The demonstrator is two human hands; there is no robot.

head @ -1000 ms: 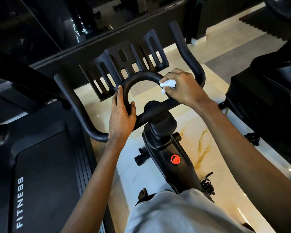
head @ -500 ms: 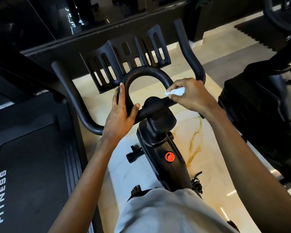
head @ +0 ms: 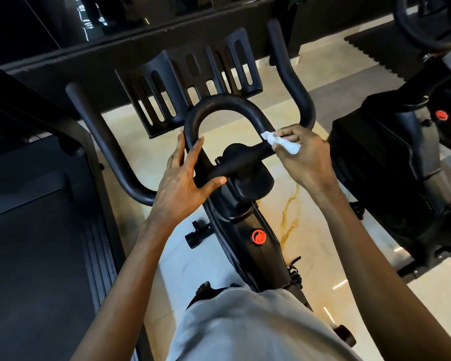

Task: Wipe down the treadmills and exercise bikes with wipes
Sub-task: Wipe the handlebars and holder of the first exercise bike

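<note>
A black exercise bike [head: 248,230] stands in front of me, its looped handlebar [head: 224,105] at the centre with a slotted tablet holder [head: 190,79] behind it. My right hand [head: 305,157] pinches a crumpled white wipe [head: 281,143] against the right side of the loop, where it meets the crossbar. My left hand [head: 182,178] lies on the left side of the loop, fingers nearly straight along it and thumb spread under the bar.
A black treadmill [head: 37,243] lies at the left. A second black bike [head: 401,165] stands close on the right. Marble floor [head: 284,204] shows between the machines; a dark rubber mat [head: 370,45] is at the far right. A dark glass wall runs behind.
My right hand has slid the wipe down the right side of the loop toward the crossbar. The left hand's fingers have loosened and spread on the left side.
</note>
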